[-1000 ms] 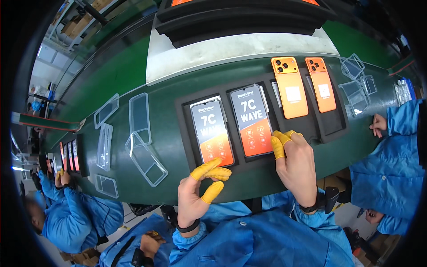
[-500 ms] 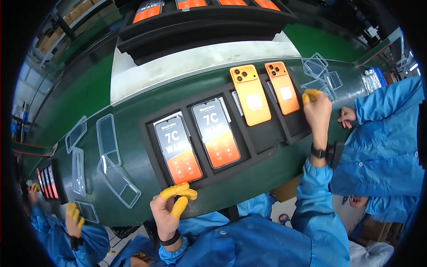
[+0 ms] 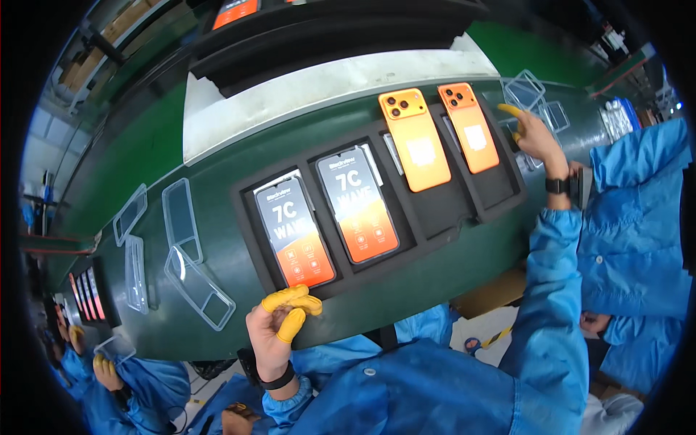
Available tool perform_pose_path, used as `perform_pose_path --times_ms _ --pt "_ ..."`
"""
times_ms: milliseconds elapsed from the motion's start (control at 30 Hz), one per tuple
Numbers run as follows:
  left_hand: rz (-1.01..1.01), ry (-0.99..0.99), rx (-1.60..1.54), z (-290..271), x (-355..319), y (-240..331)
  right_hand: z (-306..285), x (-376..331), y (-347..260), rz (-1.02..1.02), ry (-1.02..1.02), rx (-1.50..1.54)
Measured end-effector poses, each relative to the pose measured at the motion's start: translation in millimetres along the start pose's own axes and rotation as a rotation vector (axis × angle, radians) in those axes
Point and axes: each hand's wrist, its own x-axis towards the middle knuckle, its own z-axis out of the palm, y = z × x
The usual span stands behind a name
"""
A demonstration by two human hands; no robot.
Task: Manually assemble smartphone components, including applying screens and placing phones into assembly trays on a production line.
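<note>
My left hand (image 3: 275,326), with yellow finger cots, is closed in a pinch at the front edge of a black foam tray (image 3: 435,230). Whatever its fingertips hold, if anything, is hidden. My right hand (image 3: 538,136) is raised beyond the tray's right end, its cot-covered index finger stretched out, holding nothing. Two phones (image 3: 296,233) (image 3: 358,204), face up with dark and orange printed fronts, lie in the left compartments. Two orange phones (image 3: 415,139) (image 3: 470,127) lie back up at the right, their camera ends over the far rim.
Clear phone cases (image 3: 181,221) lie left of the tray; more clear cases (image 3: 523,90) lie beyond my right hand. Stacked black trays (image 3: 333,54) stand at the back on a white surface. A co-worker's blue sleeve (image 3: 631,170) is at right; another co-worker's hand (image 3: 109,373) is at lower left.
My right hand has moved right, away from the rightmost orange phone, and its index finger has straightened. My left hand keeps its pinch at the tray edge. The whole view has shifted slightly.
</note>
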Motion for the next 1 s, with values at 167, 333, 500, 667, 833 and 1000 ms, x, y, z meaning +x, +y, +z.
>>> perform_pose_path --times_ms 167,333,500,667,833,1000 --pt "0.044 -0.038 -0.112 -4.3 0.8 0.1 -28.0 6.0 -17.1 -0.080 0.192 -0.203" --pt "-0.133 -0.227 -0.118 27.6 6.7 8.7 -64.0 -60.0 -120.6 -0.401 0.745 -0.337" --pt "-0.047 -0.212 -0.592 95.5 20.8 -7.0 -10.1 -131.0 -252.0 -0.917 0.743 -0.148" --pt "-0.116 0.260 -0.612 85.3 35.8 1.9 13.7 -141.1 -300.9 -0.977 0.407 0.353" --pt "-0.030 0.394 -0.464 47.3 29.7 3.1 20.4 -64.5 -244.9 -0.244 0.649 0.177" --pt "-0.004 0.383 -0.598 34.9 23.7 -4.8 22.1 8.1 -222.2 0.111 0.272 0.151"
